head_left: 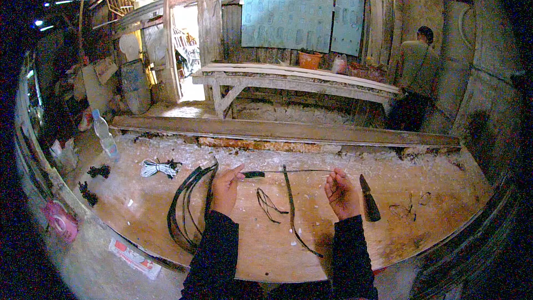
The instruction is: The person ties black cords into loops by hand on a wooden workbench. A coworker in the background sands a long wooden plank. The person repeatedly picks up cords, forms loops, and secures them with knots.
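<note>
Between my two hands a thin dark strip (302, 170) is stretched almost level above the wooden tabletop. My left hand (226, 190) pinches it near a wider dark end piece (254, 174). The fingers of my right hand (342, 194) are closed on its other end. Under the strip lies a longer dark strip (292, 216), with a small loop of thin dark cord (268, 206) to its left. Long bent dark strips (179, 205) rest beside my left forearm, partly behind it. Just right of my right hand is a knife (370, 200) with a dark handle.
A white cord bundle (158, 168), black bundles (99, 171) and a plastic bottle (104, 132) are at the left. Thin cord scraps (408, 208) lie right. A raised plank (288, 130) edges the table's far side. Beyond it stand a bench (300, 80) and another person (417, 64).
</note>
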Motion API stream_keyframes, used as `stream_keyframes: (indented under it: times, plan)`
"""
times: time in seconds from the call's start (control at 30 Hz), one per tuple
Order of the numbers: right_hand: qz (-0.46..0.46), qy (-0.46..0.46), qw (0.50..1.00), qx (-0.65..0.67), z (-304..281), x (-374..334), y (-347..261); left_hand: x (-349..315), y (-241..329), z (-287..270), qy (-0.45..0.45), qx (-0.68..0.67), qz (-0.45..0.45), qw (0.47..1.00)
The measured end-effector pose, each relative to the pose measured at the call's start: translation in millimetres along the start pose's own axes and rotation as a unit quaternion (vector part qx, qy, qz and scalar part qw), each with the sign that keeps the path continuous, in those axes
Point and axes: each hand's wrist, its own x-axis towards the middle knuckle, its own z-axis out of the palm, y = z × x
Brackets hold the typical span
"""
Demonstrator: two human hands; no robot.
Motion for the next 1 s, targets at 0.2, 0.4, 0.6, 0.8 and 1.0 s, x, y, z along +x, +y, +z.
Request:
stream_keyframes:
  times: [0.2, 0.4, 0.6, 0.8, 1.0]
  plan:
    - [-0.092, 0.061, 0.993, 0.047, -11, 4, -7, -3, 19, 3, -0.095, 0.01, -0.18, 0.979]
    - [-0.174, 0.058, 0.982, 0.038, -16, 8, -8, -5, 35, -5, -0.153, 0.153, -0.127, 0.968]
    - [-0.168, 0.045, 0.985, 0.018, -19, 7, -9, -11, 1, 7, -0.135, 0.189, -0.062, 0.971]
    - [-0.076, 0.026, 0.993, -0.092, 6, 0, 22, -24, -39, 46, -0.129, -0.029, -0.14, 0.981]
    - [0.116, 0.035, 0.974, -0.192, 41, -24, 54, -26, -50, 59, -0.159, -0.115, -0.078, 0.977]
